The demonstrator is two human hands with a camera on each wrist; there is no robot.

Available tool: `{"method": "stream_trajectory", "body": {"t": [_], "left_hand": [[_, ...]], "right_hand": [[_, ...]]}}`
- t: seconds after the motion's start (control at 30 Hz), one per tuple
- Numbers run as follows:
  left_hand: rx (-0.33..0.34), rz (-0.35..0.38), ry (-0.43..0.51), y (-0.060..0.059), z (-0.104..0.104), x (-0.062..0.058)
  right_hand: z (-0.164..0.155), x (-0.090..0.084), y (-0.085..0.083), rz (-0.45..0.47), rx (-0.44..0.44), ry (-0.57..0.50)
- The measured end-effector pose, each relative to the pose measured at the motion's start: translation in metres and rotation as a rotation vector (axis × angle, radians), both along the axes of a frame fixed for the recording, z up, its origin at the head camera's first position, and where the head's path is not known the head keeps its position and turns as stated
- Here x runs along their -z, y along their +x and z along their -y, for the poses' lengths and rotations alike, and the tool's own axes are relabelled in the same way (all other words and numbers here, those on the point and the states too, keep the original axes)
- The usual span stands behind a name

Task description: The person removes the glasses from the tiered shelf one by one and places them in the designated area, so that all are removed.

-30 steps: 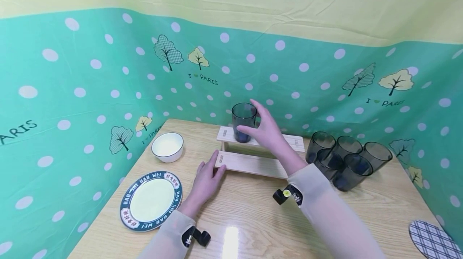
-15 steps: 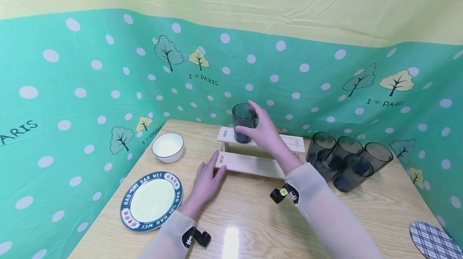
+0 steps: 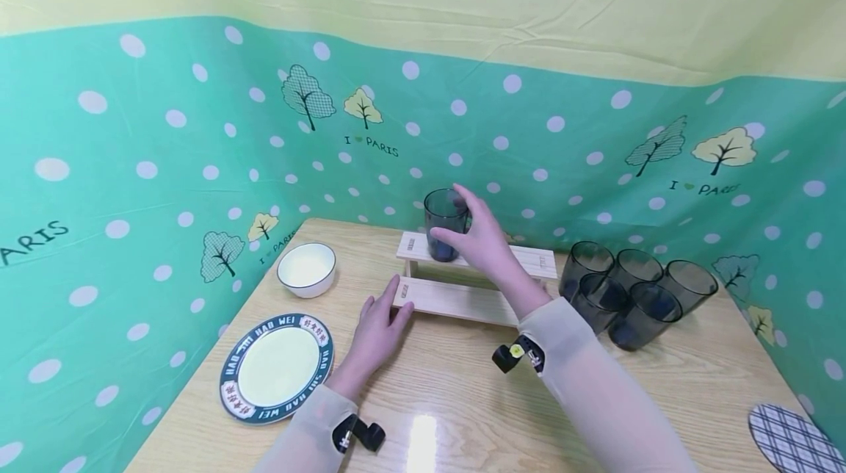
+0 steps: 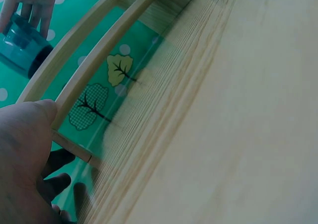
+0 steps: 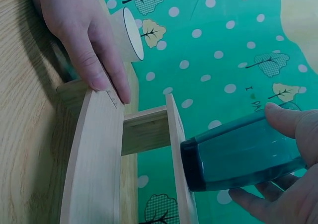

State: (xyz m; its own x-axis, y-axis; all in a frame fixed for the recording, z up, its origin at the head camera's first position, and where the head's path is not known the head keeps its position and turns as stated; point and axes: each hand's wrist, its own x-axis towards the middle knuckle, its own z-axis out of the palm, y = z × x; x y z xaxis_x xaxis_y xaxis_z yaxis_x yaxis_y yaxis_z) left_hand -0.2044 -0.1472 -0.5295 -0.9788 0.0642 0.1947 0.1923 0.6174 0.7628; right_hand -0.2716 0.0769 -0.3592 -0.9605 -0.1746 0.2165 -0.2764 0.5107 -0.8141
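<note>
A dark, see-through drinking glass (image 3: 446, 219) stands upright on the upper tier of a two-tier wooden rack (image 3: 456, 300). My right hand (image 3: 485, 239) is around the glass from its right side, thumb in front and fingers behind. In the right wrist view the thumb meets the tinted glass (image 5: 243, 152) near its rim, and its base meets the upper board. At the rack's left end, my left hand (image 3: 380, 322) holds the lower board's corner, thumb at the front edge and index finger along the end. The left wrist view shows that hand (image 4: 22, 159) against the wood.
Several more dark glasses (image 3: 651, 311) cluster right of the rack. A white bowl (image 3: 306, 267) and a blue-rimmed plate (image 3: 324, 344) sit at left. A checked round mat (image 3: 796, 440) lies at the right front. A green and yellow cloth (image 3: 370, 186) hangs behind the table.
My right hand has shifted slightly left, with its fingers closer around the glass. The glass and rack stay in place, and my left hand has not visibly moved.
</note>
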Motion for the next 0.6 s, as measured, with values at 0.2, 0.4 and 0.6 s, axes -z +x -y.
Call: {"method": "stream_trajectory", "body": {"t": [0.2, 0.4, 0.6], "left_hand": [[0.000, 0.003, -0.004, 0.000, 0.000, 0.000], [0.002, -0.005, 0.001, 0.000, -0.001, 0.001], [-0.006, 0.007, 0.007, 0.001, 0.000, 0.000]], "right_hand": [[-0.001, 0.002, 0.002, -0.010, 0.048, -0.015], [-0.005, 0.001, 0.011, 0.000, 0.075, -0.026], [-0.014, -0.005, 0.024, 0.007, 0.065, -0.041]]}}
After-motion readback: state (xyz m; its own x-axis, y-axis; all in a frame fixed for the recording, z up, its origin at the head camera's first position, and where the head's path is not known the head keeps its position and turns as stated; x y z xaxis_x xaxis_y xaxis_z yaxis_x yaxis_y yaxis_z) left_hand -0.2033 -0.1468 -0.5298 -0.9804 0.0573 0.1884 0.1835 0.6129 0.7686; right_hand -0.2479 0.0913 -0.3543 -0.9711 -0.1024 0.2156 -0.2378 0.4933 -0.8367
